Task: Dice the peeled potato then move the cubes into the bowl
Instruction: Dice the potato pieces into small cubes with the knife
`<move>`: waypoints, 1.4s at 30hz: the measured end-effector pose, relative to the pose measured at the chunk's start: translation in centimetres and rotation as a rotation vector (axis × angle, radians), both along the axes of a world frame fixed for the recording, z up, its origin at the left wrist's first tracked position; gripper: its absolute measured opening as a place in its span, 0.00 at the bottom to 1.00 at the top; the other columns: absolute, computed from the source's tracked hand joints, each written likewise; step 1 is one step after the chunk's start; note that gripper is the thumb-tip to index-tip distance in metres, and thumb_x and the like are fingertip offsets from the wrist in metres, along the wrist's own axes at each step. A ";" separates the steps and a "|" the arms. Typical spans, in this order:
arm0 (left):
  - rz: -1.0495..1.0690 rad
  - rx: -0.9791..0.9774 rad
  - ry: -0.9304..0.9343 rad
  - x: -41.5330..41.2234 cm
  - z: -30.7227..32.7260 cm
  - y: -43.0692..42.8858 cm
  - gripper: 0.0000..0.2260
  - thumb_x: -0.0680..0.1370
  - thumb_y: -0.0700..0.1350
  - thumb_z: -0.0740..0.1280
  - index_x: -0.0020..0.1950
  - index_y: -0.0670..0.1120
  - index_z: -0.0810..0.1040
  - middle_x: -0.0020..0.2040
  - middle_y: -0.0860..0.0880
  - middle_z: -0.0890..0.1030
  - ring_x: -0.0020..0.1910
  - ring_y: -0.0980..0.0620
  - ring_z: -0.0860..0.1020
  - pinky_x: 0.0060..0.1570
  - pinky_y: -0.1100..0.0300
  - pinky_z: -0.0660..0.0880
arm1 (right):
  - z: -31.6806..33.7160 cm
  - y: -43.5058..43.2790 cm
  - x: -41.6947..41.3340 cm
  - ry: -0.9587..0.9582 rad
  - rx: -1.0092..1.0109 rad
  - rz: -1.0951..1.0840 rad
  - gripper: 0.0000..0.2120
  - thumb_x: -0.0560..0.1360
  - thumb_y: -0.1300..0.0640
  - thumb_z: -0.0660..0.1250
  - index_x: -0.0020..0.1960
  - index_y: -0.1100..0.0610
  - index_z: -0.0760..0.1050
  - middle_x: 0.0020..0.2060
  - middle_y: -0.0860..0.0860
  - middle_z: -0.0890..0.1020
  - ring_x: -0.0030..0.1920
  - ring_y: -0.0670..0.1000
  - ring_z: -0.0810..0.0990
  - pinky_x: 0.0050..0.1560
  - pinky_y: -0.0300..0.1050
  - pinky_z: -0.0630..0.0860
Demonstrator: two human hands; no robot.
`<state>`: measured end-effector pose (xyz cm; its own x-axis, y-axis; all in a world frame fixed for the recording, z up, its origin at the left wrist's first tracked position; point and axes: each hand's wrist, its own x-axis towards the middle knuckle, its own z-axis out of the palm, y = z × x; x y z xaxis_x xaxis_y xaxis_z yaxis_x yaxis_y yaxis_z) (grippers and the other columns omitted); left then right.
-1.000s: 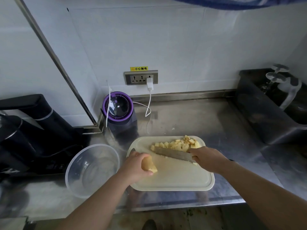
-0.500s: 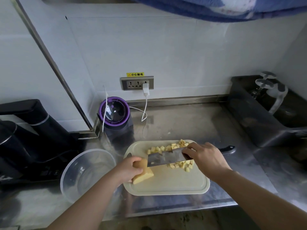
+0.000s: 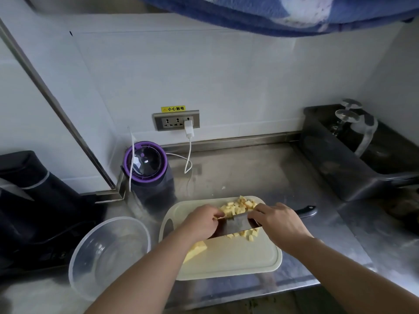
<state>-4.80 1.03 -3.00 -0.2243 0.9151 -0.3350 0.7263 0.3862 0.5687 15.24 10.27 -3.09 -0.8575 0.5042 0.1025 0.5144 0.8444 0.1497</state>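
Note:
A cream cutting board [image 3: 226,261] lies on the steel counter. Diced potato cubes [image 3: 240,206] are heaped at its far edge, with a few more under the cleaver [image 3: 235,225]. My right hand [image 3: 280,222] grips the blade over its spine, and the black handle sticks out to the right. My left hand [image 3: 200,224] holds the blade's left end with curled fingers. An uncut potato chunk [image 3: 196,250] lies loose on the board's left side, partly hidden by my left wrist. The clear plastic bowl [image 3: 102,257] stands left of the board with nothing in it.
A purple-lidded blender [image 3: 145,165] stands behind the board, with a white charger cable [image 3: 189,152] running to the wall socket. A black appliance [image 3: 34,200] fills the left side. A dark sink [image 3: 362,159] sits at the right. The counter's front edge is close below the board.
My left hand let go of the potato chunk, which now lies on the board, and moved up to the blade's left end. My right hand shifted from the handle onto the blade.

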 end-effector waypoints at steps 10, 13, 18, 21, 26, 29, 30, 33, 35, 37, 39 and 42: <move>-0.139 0.061 0.042 0.4 -1.6 0.4 0.19 0.80 0.36 0.58 0.67 0.50 0.76 0.67 0.52 0.73 0.64 0.51 0.73 0.67 0.58 0.68 | -1.0 0.5 0.2 -0.002 -0.072 0.001 0.19 0.61 0.65 0.79 0.45 0.47 0.81 0.37 0.44 0.80 0.26 0.46 0.67 0.30 0.37 0.67; -0.062 0.106 0.054 0.1 -1.5 0.8 0.20 0.80 0.36 0.58 0.70 0.50 0.73 0.69 0.53 0.70 0.66 0.52 0.71 0.67 0.60 0.67 | -1.2 0.7 0.5 0.025 -0.082 0.008 0.20 0.58 0.65 0.79 0.43 0.47 0.80 0.36 0.44 0.80 0.24 0.47 0.70 0.30 0.38 0.71; -0.219 0.181 0.024 1.8 0.2 2.4 0.23 0.80 0.33 0.56 0.70 0.53 0.73 0.67 0.53 0.70 0.65 0.53 0.70 0.66 0.60 0.67 | -1.0 0.8 0.4 0.081 -0.085 0.073 0.19 0.56 0.67 0.78 0.39 0.49 0.78 0.33 0.44 0.77 0.24 0.48 0.69 0.30 0.39 0.69; -0.323 0.124 0.188 2.7 -0.1 3.4 0.22 0.80 0.37 0.58 0.71 0.56 0.71 0.69 0.53 0.68 0.66 0.49 0.68 0.66 0.57 0.66 | -0.5 0.7 0.4 0.106 -0.082 0.108 0.19 0.56 0.67 0.78 0.40 0.49 0.79 0.33 0.45 0.77 0.24 0.48 0.70 0.31 0.39 0.69; -0.313 0.038 0.354 2.1 -0.3 3.8 0.24 0.79 0.36 0.59 0.72 0.57 0.69 0.70 0.53 0.67 0.65 0.46 0.70 0.65 0.55 0.66 | -1.0 1.0 1.0 0.017 -0.105 0.052 0.18 0.58 0.66 0.77 0.41 0.48 0.77 0.34 0.44 0.76 0.25 0.48 0.69 0.31 0.39 0.71; -0.216 0.102 0.207 1.5 -0.2 3.9 0.20 0.80 0.38 0.60 0.69 0.55 0.74 0.65 0.52 0.73 0.60 0.48 0.75 0.62 0.54 0.71 | -0.9 1.2 1.4 -0.011 -0.128 0.014 0.20 0.57 0.68 0.76 0.39 0.48 0.76 0.32 0.44 0.75 0.24 0.48 0.67 0.30 0.38 0.69; -0.158 0.133 0.147 1.3 0.0 3.9 0.16 0.81 0.40 0.61 0.65 0.53 0.77 0.62 0.52 0.76 0.58 0.49 0.76 0.60 0.54 0.72 | -0.7 1.1 1.6 -0.014 -0.155 -0.003 0.19 0.57 0.68 0.76 0.39 0.48 0.76 0.32 0.44 0.75 0.24 0.47 0.67 0.29 0.37 0.68; 0.052 0.193 0.035 0.1 1.1 3.2 0.06 0.79 0.46 0.67 0.54 0.49 0.82 0.51 0.53 0.81 0.49 0.54 0.79 0.52 0.59 0.76 | -0.6 0.9 2.0 -0.016 -0.272 -0.111 0.15 0.70 0.63 0.72 0.49 0.45 0.77 0.41 0.41 0.80 0.32 0.47 0.75 0.35 0.37 0.74; 0.186 0.219 -0.008 -1.1 1.7 2.2 0.04 0.77 0.48 0.69 0.48 0.48 0.80 0.43 0.53 0.81 0.44 0.56 0.79 0.46 0.62 0.75 | -0.5 0.8 1.9 -0.009 -0.352 -0.191 0.15 0.79 0.61 0.62 0.60 0.43 0.74 0.52 0.41 0.81 0.43 0.49 0.80 0.46 0.42 0.79; 0.313 0.220 -0.012 -2.4 1.9 0.7 0.07 0.78 0.50 0.67 0.46 0.46 0.79 0.41 0.52 0.80 0.43 0.54 0.78 0.41 0.61 0.71 | 0.0 0.3 1.4 0.015 -0.477 -0.269 0.16 0.82 0.59 0.57 0.65 0.44 0.72 0.55 0.43 0.81 0.48 0.50 0.82 0.49 0.45 0.81; 0.412 0.171 -0.007 -3.4 1.5 -0.7 0.09 0.80 0.49 0.64 0.52 0.44 0.79 0.47 0.49 0.80 0.50 0.49 0.79 0.45 0.60 0.69 | 0.5 -0.3 0.9 0.010 -0.533 -0.301 0.15 0.82 0.58 0.55 0.66 0.48 0.71 0.48 0.47 0.81 0.43 0.49 0.81 0.45 0.43 0.80; 0.425 -0.006 0.027 -3.6 0.0 -3.0 0.13 0.81 0.45 0.61 0.63 0.44 0.76 0.61 0.46 0.78 0.61 0.47 0.75 0.58 0.58 0.70 | 1.2 -1.8 -0.5 0.016 -0.632 -0.276 0.16 0.83 0.57 0.52 0.69 0.53 0.67 0.36 0.46 0.74 0.35 0.47 0.77 0.34 0.39 0.72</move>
<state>-8.44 -1.96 -2.98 -0.5898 0.7377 -0.3284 0.5168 0.6574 0.5484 14.78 8.52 -1.84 -0.6903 0.6709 -0.2711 0.7208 0.6052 -0.3378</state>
